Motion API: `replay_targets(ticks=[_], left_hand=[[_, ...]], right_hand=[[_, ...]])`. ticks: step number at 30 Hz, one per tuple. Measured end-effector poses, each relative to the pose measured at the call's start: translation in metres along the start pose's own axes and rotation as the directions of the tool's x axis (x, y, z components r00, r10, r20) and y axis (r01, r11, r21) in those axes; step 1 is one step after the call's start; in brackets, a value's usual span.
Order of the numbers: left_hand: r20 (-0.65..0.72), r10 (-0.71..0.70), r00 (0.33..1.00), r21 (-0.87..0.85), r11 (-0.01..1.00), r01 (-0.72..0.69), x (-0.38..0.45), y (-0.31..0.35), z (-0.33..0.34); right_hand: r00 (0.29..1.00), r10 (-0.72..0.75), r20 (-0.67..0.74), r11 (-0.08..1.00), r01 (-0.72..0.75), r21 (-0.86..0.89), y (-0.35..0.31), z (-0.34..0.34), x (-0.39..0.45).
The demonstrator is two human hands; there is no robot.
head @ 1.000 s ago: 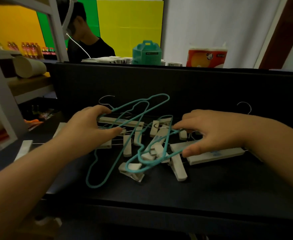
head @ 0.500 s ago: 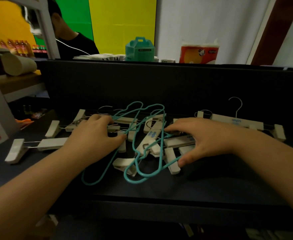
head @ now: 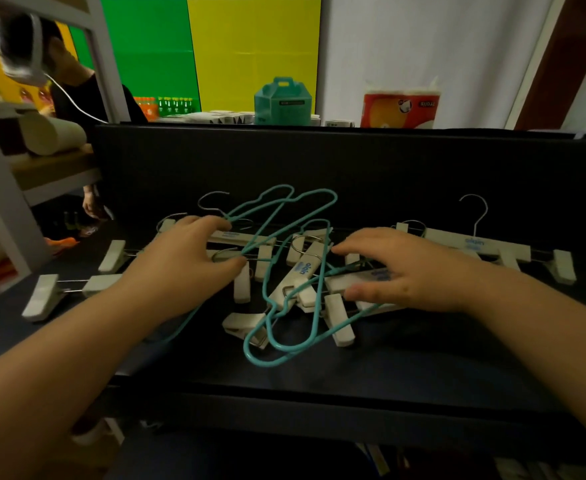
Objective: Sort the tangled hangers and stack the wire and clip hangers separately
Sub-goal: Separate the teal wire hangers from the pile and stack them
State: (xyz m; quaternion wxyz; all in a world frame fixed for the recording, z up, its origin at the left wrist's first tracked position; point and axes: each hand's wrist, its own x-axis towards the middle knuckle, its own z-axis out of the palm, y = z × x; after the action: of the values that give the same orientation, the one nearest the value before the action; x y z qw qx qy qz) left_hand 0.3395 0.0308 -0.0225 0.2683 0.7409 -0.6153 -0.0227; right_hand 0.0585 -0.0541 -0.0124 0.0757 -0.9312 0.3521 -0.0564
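**Teal wire and white clips in a knot**

Teal wire hangers (head: 286, 278) lie looped through a heap of white plastic clip hangers (head: 305, 271) at the middle of the black tabletop (head: 405, 368). The left hand (head: 184, 268) pinches a teal wire loop between thumb and curled fingers. The right hand (head: 409, 271) rests on the heap with fingers spread and nearly straight, holding nothing. One separate white clip hanger (head: 478, 245) lies at far right; another (head: 73, 287) lies at left.
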Motion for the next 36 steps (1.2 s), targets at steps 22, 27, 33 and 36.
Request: replay_targets(ticks=[22, 27, 33, 36], left_hand=[[0.194, 0.277, 0.941, 0.038, 0.956, -0.29, -0.007, 0.008, 0.003], [0.222, 0.203, 0.954, 0.064, 0.973, -0.222, -0.009, 0.005, -0.001], [0.201, 0.013, 0.979, 0.126, 0.991, -0.039, -0.011, -0.004, 0.002], [0.198, -0.017, 0.98, 0.123, 0.992, -0.008, -0.012, -0.005, 0.004]], right_hand=[[0.999, 0.002, -0.054, 0.993, -0.009, -0.117, -0.027, 0.0, 0.038], [0.997, -0.005, -0.078, 0.991, -0.006, -0.134, -0.022, -0.002, 0.044], [0.98, 0.046, -0.191, 0.96, -0.096, -0.261, -0.013, -0.012, 0.033], [0.97, 0.082, -0.23, 0.948, -0.147, -0.283, -0.007, -0.012, 0.024]])
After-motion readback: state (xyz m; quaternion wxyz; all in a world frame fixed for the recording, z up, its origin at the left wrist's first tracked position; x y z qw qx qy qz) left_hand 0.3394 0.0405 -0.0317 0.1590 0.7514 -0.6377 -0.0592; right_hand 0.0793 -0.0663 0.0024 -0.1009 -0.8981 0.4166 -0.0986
